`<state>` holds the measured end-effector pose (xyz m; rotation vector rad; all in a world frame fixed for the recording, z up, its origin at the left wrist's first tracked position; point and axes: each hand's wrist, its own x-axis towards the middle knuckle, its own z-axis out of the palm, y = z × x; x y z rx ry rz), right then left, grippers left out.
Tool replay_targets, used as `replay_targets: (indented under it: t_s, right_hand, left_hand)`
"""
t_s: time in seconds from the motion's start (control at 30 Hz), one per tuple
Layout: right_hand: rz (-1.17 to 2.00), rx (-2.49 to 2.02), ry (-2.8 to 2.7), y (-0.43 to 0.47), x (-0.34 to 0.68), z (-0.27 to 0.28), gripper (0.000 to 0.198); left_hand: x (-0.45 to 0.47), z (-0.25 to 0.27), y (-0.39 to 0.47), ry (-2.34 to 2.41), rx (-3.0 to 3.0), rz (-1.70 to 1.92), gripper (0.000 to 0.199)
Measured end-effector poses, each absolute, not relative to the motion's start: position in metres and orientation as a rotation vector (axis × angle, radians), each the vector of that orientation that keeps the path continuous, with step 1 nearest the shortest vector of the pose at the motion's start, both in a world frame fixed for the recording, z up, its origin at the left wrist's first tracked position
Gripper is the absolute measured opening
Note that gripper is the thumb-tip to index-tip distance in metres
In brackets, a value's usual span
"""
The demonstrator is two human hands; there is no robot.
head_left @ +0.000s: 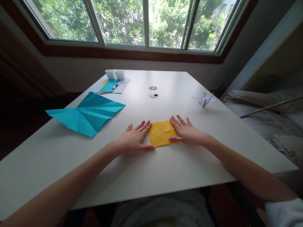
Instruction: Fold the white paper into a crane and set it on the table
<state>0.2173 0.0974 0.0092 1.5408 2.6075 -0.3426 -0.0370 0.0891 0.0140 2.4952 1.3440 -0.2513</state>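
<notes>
A folded square of yellow origami paper [162,134] lies flat on the white table, with crease lines crossing its top. My left hand [136,137] rests on the table at the paper's left side, fingers spread, fingertips and thumb touching that edge. On the other side my right hand [186,130] lies flat, its fingertips and thumb over the paper's right edge. Neither hand grips anything. To the left, a large creased sheet of teal paper [91,112] stands partly raised off the tabletop.
A white paper crane [203,100] sits at the right. Back left are two small white boxes [115,74], stacked coloured sheets [110,85] and a pen [116,85]. Two round inserts [153,95] mark the table [170,78]. A padded grey seat [251,104] stands beyond the right edge.
</notes>
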Motion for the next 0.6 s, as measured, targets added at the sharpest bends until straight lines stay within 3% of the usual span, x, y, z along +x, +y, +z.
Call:
replay_targets:
  t_s: [0.17, 0.3, 0.6]
  right_hand:
    - [-0.099, 1.475, 2.875, 0.086, 0.188, 0.011, 0.073]
    - [-0.385, 1.061, 2.963, 0.076, 0.173, 0.008, 0.064]
    - [-0.527, 1.105, 2.840, 0.073, 0.176, 0.008, 0.078]
  left_hand:
    - [-0.037, 0.014, 0.087, 1.343, 2.498, -0.223, 0.096]
    - [-0.039, 0.011, 0.088, 1.372, 2.515, -0.219, 0.095]
    - [-0.040, 0.011, 0.089, 1.422, 2.524, -0.229, 0.098]
